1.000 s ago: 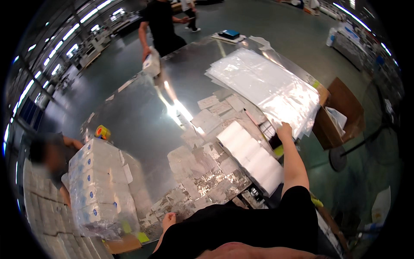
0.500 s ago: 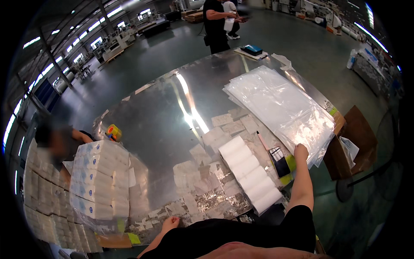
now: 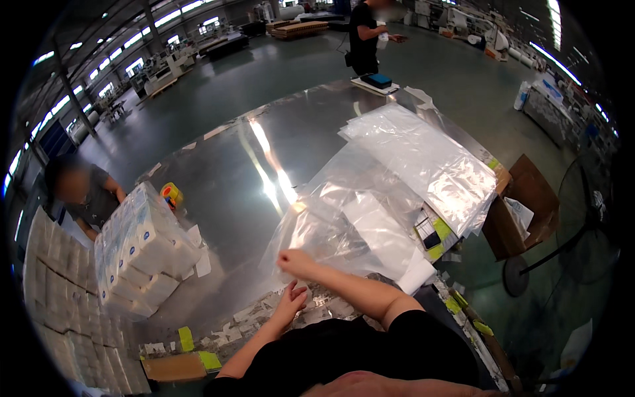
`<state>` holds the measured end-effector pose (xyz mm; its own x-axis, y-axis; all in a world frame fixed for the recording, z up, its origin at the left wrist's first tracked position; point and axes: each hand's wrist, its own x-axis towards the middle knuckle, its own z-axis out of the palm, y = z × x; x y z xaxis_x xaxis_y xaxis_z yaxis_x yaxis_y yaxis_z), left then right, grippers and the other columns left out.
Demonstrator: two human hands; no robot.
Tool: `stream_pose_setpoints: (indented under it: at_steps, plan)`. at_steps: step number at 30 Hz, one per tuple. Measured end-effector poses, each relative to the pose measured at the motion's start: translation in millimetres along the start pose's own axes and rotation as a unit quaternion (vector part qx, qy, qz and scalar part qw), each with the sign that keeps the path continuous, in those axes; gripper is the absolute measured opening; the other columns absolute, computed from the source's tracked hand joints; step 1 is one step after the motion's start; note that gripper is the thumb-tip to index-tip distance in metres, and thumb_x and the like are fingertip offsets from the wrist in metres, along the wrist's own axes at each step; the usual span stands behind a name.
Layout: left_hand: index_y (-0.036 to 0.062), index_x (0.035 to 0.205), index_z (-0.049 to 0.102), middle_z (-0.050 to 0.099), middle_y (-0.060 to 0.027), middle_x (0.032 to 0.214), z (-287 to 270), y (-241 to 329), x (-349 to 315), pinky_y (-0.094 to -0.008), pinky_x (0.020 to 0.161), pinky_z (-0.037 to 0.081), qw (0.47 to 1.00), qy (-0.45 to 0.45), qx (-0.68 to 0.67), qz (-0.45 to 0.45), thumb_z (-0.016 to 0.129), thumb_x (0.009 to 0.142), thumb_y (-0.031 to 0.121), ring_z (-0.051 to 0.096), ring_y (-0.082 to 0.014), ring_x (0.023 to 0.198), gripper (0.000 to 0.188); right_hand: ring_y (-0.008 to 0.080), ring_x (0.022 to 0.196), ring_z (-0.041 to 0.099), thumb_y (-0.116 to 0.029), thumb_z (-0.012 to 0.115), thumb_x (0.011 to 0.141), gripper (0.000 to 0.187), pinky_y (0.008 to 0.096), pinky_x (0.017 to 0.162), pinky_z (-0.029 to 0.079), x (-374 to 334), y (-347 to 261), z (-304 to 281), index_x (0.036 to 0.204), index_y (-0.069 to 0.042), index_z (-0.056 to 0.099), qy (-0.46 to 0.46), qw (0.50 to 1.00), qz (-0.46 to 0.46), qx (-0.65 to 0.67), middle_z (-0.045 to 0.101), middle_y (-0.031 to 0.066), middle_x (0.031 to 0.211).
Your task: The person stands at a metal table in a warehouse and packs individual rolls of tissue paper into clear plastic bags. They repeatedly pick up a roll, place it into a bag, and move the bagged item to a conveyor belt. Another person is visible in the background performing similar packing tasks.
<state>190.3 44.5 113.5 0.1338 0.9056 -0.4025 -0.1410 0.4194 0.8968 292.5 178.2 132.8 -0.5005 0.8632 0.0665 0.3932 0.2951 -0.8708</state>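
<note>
A large clear plastic bag is spread across the middle of the metal table. Its near left end is pinched in my right hand, whose arm reaches leftward over the bag. Just below and nearer to me is my left hand, its fingers apart and nothing seen in them. The bag's far side lies against a stack of clear plastic bags. Under the clear film lies a row of white paper rolls, mostly covered, with its near end showing. A marker and a dark pouch sit beside it.
At the left, a co-worker handles a wrapped pack of rolls, near a yellow tape dispenser. More packs are stacked there. An open cardboard box and a fan stand right. Another person stands beyond the table.
My right hand has drawn a bag off the stack, left across the table and over the rolls. My left hand has risen toward it. The co-worker's pack has tilted.
</note>
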Motion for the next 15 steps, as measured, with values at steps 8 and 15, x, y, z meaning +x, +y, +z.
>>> stream_pose_setpoints:
  at_steps: [8, 15]
  plan:
    - [0.0062, 0.108, 0.053, 0.056, -0.0065, 0.100, -69, -40, -55, -0.0286, 0.070, 0.043, 0.963, 0.050, -0.266, 0.004, 0.057, 0.089, 0.022, 0.054, -0.0139, 0.082, 0.024, 0.0357, 0.071, 0.057, -0.024, 0.053, 0.081, 0.020, 0.0433, 0.064, 0.045, -60, -81, 127, 0.078, -0.004, 0.054, -0.282, 0.946, -0.157, 0.035, 0.059, 0.0167, 0.073]
    - [0.0052, 0.102, 0.056, 0.058, -0.0052, 0.091, -130, -80, -82, -0.0279, 0.065, 0.042, 0.959, 0.121, -0.250, 0.048, 0.057, 0.090, 0.021, 0.053, -0.0135, 0.074, 0.020, 0.0348, 0.095, 0.056, -0.033, 0.062, 0.080, 0.041, 0.0404, 0.082, 0.046, -69, -70, 153, 0.111, -0.007, 0.056, -0.083, 0.961, -0.248, -0.086, 0.058, 0.0151, 0.107]
